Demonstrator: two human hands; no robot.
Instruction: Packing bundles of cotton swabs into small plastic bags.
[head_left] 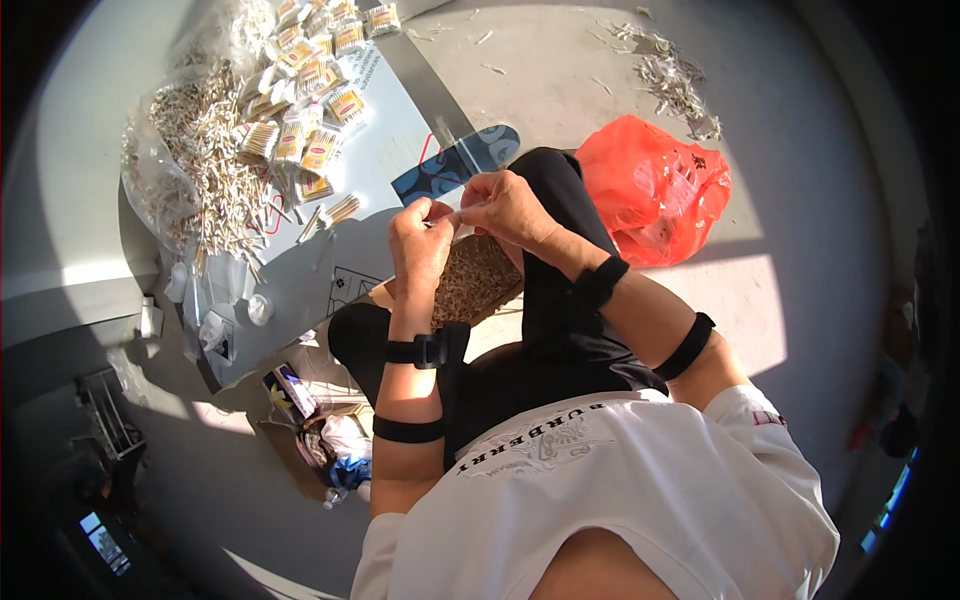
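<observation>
Close together above my lap, my left hand (420, 240) and my right hand (508, 212) both pinch a small, whitish see-through plastic bag (462, 230). Fingers hide most of it, so I cannot tell what is inside. Just below them stands a cardboard box (510, 262) holding many loose, thin brownish sticks. On the grey table to the left lies a large heap of loose cotton swabs (215, 185). Beside the heap are several clear packs of cotton swabs (320, 150) with yellow labels. A small loose bunch of swabs (342, 210) rests nearer my left hand.
A blue patterned flat piece (455, 165) lies at the edge of the grey table (390, 120). On the floor to the right sits a red plastic bag (650, 190), with scattered swabs (675, 80) beyond it. An open carton (300, 445) of mixed items stands at lower left.
</observation>
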